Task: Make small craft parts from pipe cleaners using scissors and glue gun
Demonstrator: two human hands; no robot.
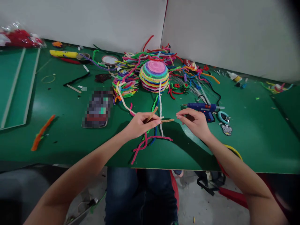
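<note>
My left hand (145, 123) is closed in a pinch around a tan pipe cleaner (167, 120). One tan end juts right from the fingertips and another points up past the thumb; whether they are one piece is hidden. To the right, my right hand (193, 119) has thumb and fingers pinched together, slightly apart from the tan tip, and anything between them is too small to see. Beneath lie a white pipe cleaner (160, 103), a blue one (155, 132) and a bent pink one (140, 147). Beyond the hands sits a striped, coiled pipe-cleaner dome (154, 76).
A blue glue gun (201, 107) and a teal ring keychain (223, 117) lie beside my right hand. Left are a blurred phone (98, 107) and an orange pipe cleaner (43, 132). Piles of coloured pipe cleaners (127, 84) spread across the green table (70, 143) toward a grey partition.
</note>
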